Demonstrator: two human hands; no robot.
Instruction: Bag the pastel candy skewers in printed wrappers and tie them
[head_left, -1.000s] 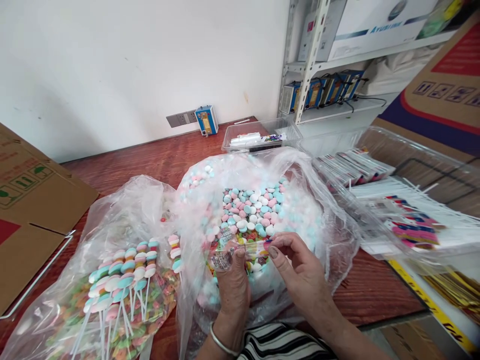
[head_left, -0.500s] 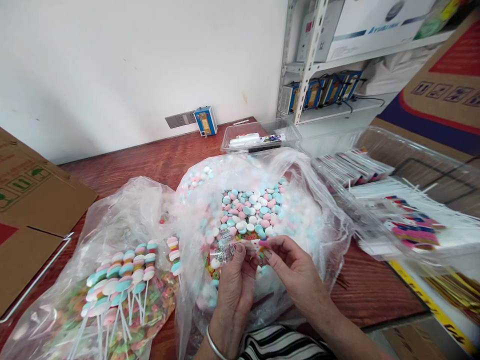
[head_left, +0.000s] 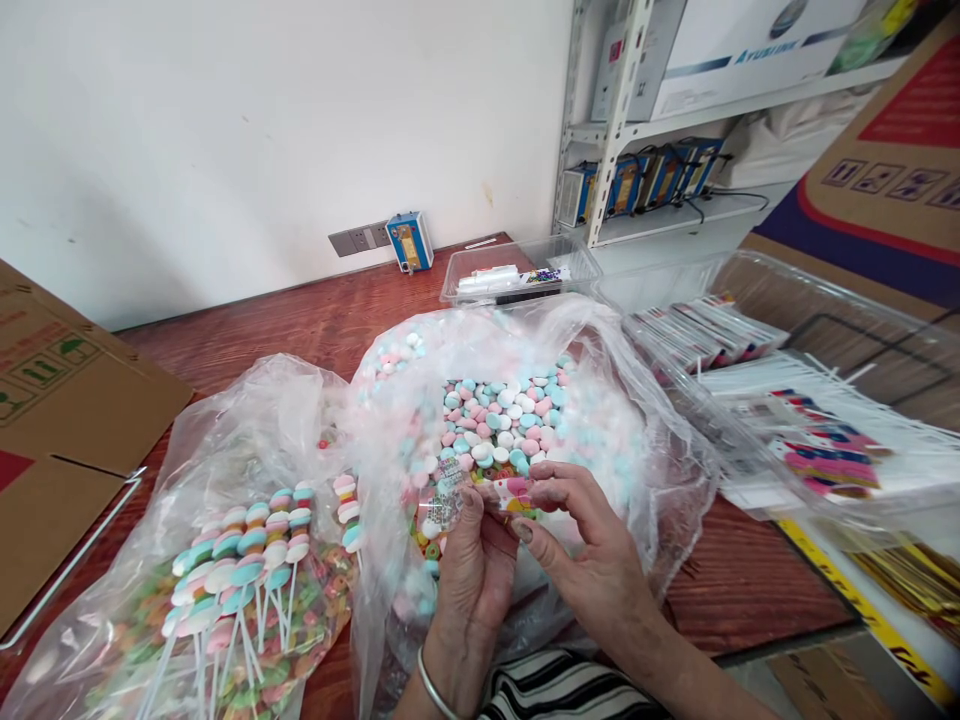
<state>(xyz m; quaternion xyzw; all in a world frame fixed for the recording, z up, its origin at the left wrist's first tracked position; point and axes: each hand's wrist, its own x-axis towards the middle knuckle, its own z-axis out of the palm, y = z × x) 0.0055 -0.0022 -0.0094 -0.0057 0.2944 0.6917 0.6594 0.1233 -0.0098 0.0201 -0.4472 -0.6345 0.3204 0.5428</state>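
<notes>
Printed wrapper held over an open bag of sweets

Nearest, above the middle of the bench's (head_left: 307, 320) near edge, the left hand (head_left: 476, 575) pinched a printed clear wrapper (head_left: 511, 493) between thumb and fingers. The right hand (head_left: 600, 540) was half open — thumb and fingers parted, just beside the wrapper's brightly coloured end; whether they touched it could not be told. Under the wrapper lay the large plastic bag (head_left: 480, 350), pink, white and blue sweets (head_left: 502, 415) showing in its opening, with ring-shaped sweets (head_left: 431, 530) close below the wrapper.

Toward the near left corner, stacked sweets on white sticks (head_left: 240, 550) lay on a second bag (head_left: 247, 400) of colourful pieces. A cardboard box (head_left: 82, 380) stood at the left edge. At the right edge sat a clear bin (head_left: 825, 294) of white sticks (head_left: 900, 450) and printed packets.

Farther off, a small clear tray (head_left: 450, 292) stood near the far right corner; a blue device (head_left: 410, 243) stood at the far edge — by the wall sockets (head_left: 358, 240).
</notes>
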